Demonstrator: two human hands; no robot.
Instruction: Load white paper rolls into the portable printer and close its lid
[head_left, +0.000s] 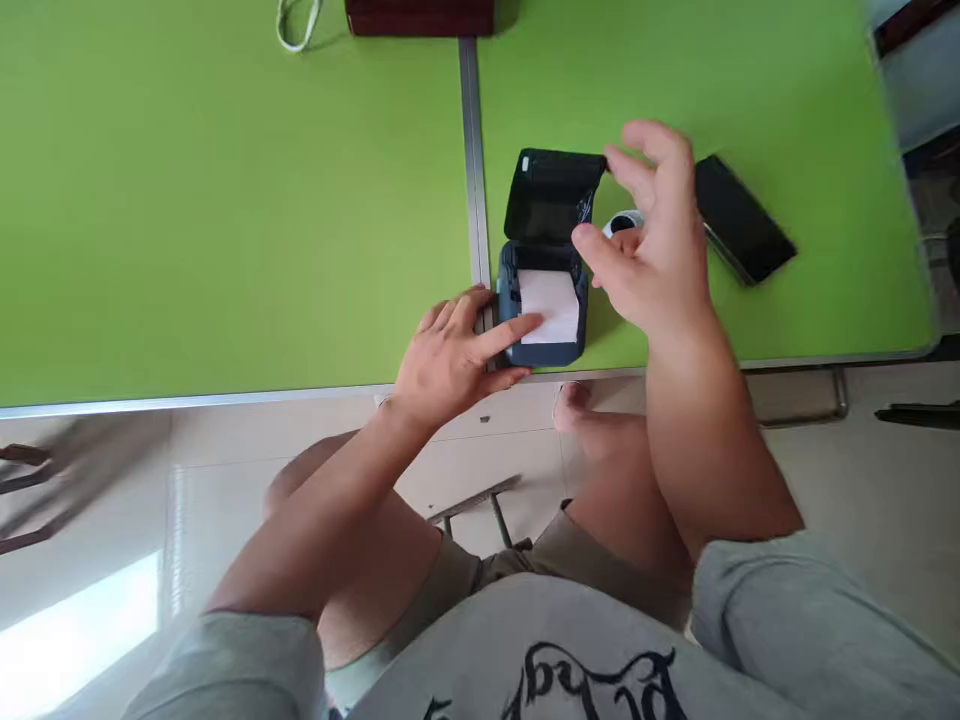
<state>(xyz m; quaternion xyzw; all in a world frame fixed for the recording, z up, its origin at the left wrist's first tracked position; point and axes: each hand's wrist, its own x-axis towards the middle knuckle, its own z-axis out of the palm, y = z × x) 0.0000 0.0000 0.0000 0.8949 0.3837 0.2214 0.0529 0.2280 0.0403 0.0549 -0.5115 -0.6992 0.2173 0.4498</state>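
Observation:
A small dark portable printer sits at the table's front edge with its lid raised. White paper lies across its open compartment. My left hand grips the printer's left front corner, its index finger pressing on the paper and its thumb along the front. My right hand is at the right of the lid, fingers apart; one fingertip touches the lid's upper right corner. Beneath that hand, a white paper roll is partly hidden.
A black phone-like object lies right of my right hand. A metal seam crosses the green table just left of the printer. At the far edge are a dark red box and a white cord loop.

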